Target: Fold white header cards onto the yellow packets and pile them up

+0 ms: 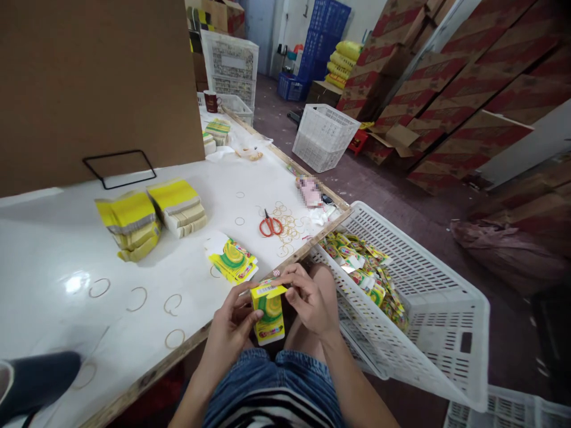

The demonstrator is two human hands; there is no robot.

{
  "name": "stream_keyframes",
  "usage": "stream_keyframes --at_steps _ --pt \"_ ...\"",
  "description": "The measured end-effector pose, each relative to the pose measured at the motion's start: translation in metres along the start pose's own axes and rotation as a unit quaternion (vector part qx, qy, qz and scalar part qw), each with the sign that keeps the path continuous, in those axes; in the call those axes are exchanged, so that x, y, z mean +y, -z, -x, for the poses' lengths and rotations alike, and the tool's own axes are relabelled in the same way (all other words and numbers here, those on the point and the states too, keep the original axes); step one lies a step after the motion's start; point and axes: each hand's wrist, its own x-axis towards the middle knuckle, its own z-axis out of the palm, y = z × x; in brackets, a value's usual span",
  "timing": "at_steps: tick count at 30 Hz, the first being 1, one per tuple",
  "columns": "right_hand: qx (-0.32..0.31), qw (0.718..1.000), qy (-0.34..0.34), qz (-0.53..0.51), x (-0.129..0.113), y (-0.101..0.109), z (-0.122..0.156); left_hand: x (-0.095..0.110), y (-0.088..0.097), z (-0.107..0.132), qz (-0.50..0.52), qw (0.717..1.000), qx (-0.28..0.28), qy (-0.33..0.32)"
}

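Observation:
A small yellow and green carton (270, 315) is held upright above my lap, just off the table edge. My left hand (236, 318) grips its left side, thumb on the front face. At the upper right corner, my right hand (307, 297) pinches the carton's top flap with bent fingers. Flat cartons of the same print (232, 258) lie on the table close beyond my hands. Red-handled scissors (270, 226) rest farther back among loose rubber bands (289, 223).
Two bundles of folded yellow cartons (178, 205) stand on the white table (214, 184). At my right, a white crate (437, 321) holds many small yellow packets (370, 273). A brown board (98, 83) rises at the table's back. A dark cylindrical object (42, 380) lies front left.

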Motion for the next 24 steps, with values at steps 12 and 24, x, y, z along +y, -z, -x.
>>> stream_keyframes --at_steps 12,24 --pt "-0.031 0.982 -0.113 0.148 -0.003 -0.009 0.001 0.004 -0.005 0.002 0.038 0.999 -0.018 0.007" --pt "0.035 0.994 -0.081 -0.068 0.007 -0.011 0.008 -0.001 -0.009 0.002 -0.032 0.998 0.009 -0.061"
